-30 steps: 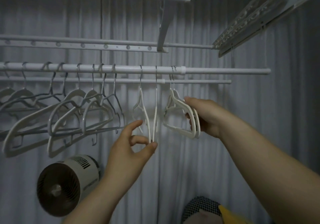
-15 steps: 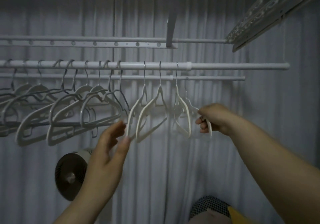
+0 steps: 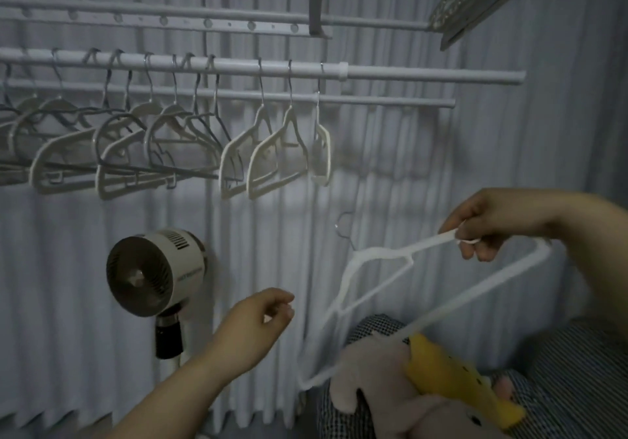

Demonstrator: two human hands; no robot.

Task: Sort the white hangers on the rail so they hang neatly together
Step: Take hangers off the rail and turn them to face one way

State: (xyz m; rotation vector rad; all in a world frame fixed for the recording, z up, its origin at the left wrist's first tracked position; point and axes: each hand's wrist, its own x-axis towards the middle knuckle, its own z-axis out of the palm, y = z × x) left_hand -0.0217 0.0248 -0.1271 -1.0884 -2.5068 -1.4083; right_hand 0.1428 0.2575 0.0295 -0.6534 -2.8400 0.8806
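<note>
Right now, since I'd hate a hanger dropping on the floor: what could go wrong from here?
1. The right hand only pinches the loose white hanger at one shoulder tip, so it may swing or slip.
2. Its low end lies close to the plush toy and could snag on it.
3. Hung one-handed, its hook might catch the thinner lower rail or knock the three white hangers on the upper rail.

The person is showing two bare arms, with skin uncovered all the way from the left hand and the right hand to the picture's edge.
</note>
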